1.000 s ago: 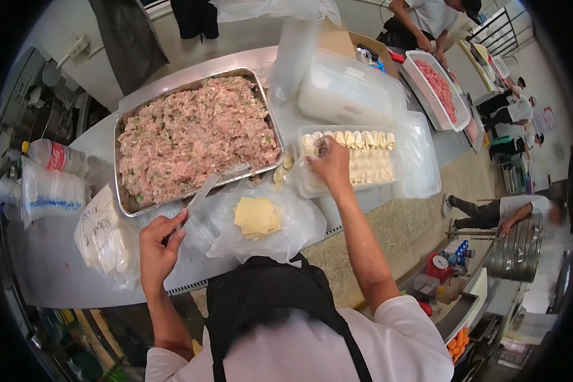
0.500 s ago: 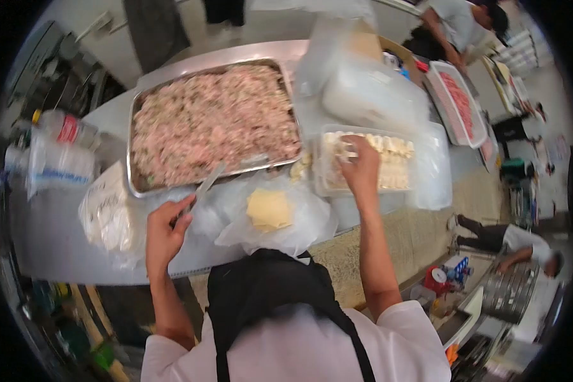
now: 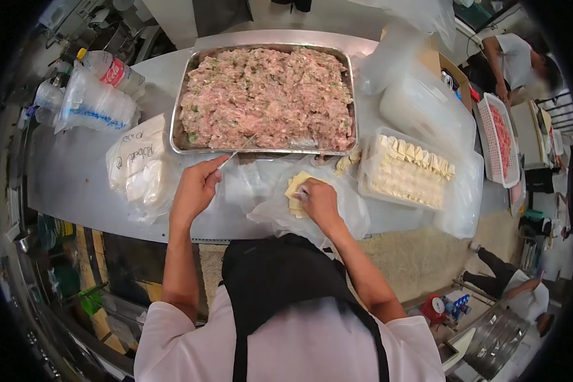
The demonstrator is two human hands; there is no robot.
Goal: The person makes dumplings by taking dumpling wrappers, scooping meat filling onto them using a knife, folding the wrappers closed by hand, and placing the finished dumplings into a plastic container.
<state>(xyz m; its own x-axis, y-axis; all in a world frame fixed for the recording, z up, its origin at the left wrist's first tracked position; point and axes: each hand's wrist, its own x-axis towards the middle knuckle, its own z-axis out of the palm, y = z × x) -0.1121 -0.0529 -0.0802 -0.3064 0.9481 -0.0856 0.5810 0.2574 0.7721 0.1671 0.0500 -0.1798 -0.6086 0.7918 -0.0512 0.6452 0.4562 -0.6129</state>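
Already, rows of pleated dumplings [image 3: 410, 170] line the plastic tub [image 3: 365, 178]; minced meat [image 3: 261, 95] and square wrappers [image 3: 294, 186] remain on the desk [image 3: 63, 172]. My left grip [image 3: 196, 184] clasps a spatula [image 3: 237, 151]; my right grip [image 3: 317, 200] touches the wrappers, pinching unclear. "Cola" marks the bottle [image 3: 113, 70]; the bag's [image 3: 140, 169] handwriting is hard to read.

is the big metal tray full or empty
Well filled: in the metal tray, minced meat mixture spreads nearly wall to wall, with some bare metal in the near left corner. Its depth cannot be told.
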